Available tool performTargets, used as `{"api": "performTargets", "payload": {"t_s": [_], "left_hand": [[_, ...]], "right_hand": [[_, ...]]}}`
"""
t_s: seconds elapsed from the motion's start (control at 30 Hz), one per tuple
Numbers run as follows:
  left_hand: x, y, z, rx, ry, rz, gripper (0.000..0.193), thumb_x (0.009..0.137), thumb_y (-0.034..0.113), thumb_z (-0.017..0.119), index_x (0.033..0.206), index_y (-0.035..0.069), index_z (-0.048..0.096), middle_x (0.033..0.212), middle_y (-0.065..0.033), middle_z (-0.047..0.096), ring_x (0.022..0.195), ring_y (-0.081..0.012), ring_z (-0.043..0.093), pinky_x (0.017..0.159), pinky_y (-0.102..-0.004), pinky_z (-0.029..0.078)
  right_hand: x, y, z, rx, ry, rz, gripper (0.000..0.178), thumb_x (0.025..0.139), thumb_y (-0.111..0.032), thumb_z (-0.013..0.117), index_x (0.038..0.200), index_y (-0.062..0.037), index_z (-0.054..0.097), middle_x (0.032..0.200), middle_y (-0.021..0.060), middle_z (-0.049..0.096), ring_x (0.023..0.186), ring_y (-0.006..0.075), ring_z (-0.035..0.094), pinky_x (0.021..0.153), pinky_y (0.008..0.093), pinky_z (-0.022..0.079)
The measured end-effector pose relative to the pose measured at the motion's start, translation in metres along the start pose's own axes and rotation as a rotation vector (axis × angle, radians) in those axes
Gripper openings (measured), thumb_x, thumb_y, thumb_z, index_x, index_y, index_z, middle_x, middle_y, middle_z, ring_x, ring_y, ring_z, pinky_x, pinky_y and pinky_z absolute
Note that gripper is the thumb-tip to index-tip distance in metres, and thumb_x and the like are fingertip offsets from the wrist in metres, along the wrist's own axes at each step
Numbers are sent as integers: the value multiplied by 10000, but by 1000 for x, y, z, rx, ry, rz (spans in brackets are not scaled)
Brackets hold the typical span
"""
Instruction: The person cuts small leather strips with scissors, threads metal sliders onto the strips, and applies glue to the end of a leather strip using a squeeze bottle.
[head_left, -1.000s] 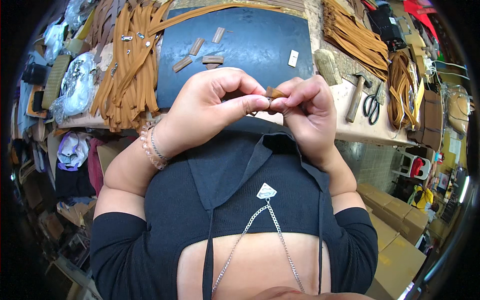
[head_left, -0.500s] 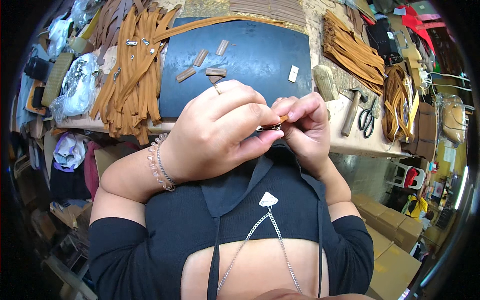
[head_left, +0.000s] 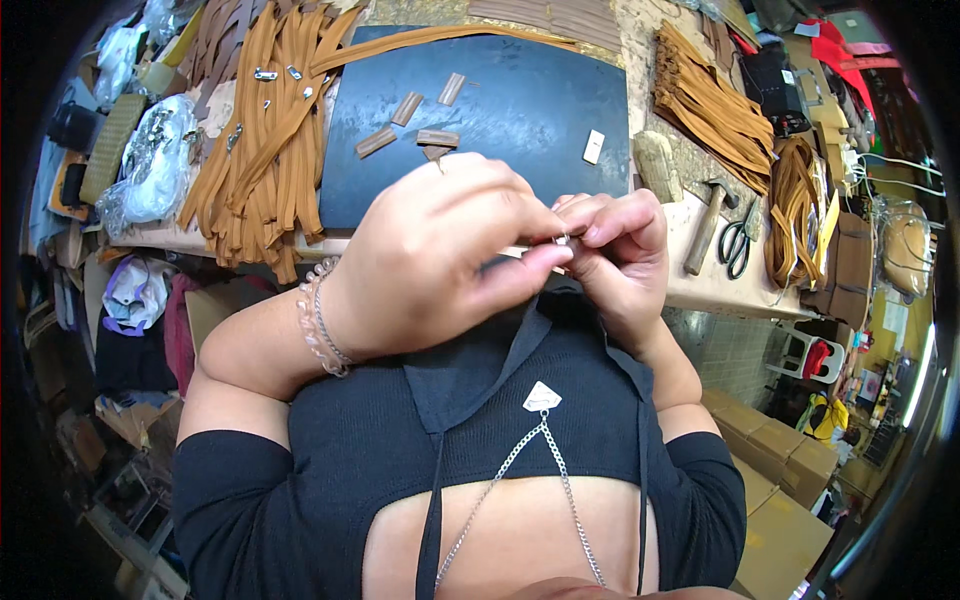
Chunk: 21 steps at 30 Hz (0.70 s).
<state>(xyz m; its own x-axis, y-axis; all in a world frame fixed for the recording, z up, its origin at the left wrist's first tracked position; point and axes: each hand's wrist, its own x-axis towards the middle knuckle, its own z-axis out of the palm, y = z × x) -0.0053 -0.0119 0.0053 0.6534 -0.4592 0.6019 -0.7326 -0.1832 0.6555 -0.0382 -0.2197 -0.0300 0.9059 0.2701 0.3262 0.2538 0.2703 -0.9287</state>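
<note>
I see a small metal piece (head_left: 562,238) pinched between both hands, raised above the near edge of the worktop (head_left: 700,290). My left hand (head_left: 440,260) has its fingers closed on it from the left; my right hand (head_left: 615,255) clamps it from the right, fingertips touching. What the piece is, I cannot tell. Behind lies a dark mat (head_left: 500,120) carrying a few short leather tabs (head_left: 437,138). Tan straps (head_left: 260,150) are heaped left; a hammer (head_left: 705,225) and scissors (head_left: 738,245) lie right. A clear bag (head_left: 155,165) at far left holds metal fittings.
</note>
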Motion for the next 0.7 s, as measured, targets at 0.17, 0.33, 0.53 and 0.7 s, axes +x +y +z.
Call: {"api": "performTargets", "payload": {"t_s": [0.17, 0.33, 0.53, 0.7], "left_hand": [[2, -8, -10, -590, -176, -608, 102, 894, 85, 719, 901, -11, 684, 879, -49, 661, 815, -124, 620, 741, -242, 486], [-3, -12, -6, -850, -190, -830, 76, 909, 69, 707, 901, -2, 682, 891, -20, 634, 835, -85, 594, 750, -225, 481], [-5, -12, -7, -401, -203, -434, 88, 859, 49, 742, 888, 1, 674, 889, -58, 647, 831, -134, 611, 757, -262, 489], [-3, -5, -9, -288, -227, -319, 106, 818, 27, 764, 873, 3, 677, 877, -97, 668, 819, -183, 636, 755, -293, 497]], "right_hand": [[2, -14, 10, -92, 102, 133, 256, 866, 98, 678, 965, -57, 500, 927, 75, 591, 897, 147, 592, 797, 265, 482], [4, -11, 9, -142, 102, 173, 221, 868, 77, 673, 934, -52, 505, 888, 47, 553, 847, 115, 553, 778, 245, 463], [2, -9, 11, -201, 58, 9, 219, 842, 121, 657, 852, -39, 508, 860, 75, 568, 801, 144, 574, 740, 258, 475], [2, -11, 11, -283, 66, -65, 240, 789, 193, 597, 828, -24, 503, 802, 102, 565, 752, 188, 600, 698, 290, 506]]}}
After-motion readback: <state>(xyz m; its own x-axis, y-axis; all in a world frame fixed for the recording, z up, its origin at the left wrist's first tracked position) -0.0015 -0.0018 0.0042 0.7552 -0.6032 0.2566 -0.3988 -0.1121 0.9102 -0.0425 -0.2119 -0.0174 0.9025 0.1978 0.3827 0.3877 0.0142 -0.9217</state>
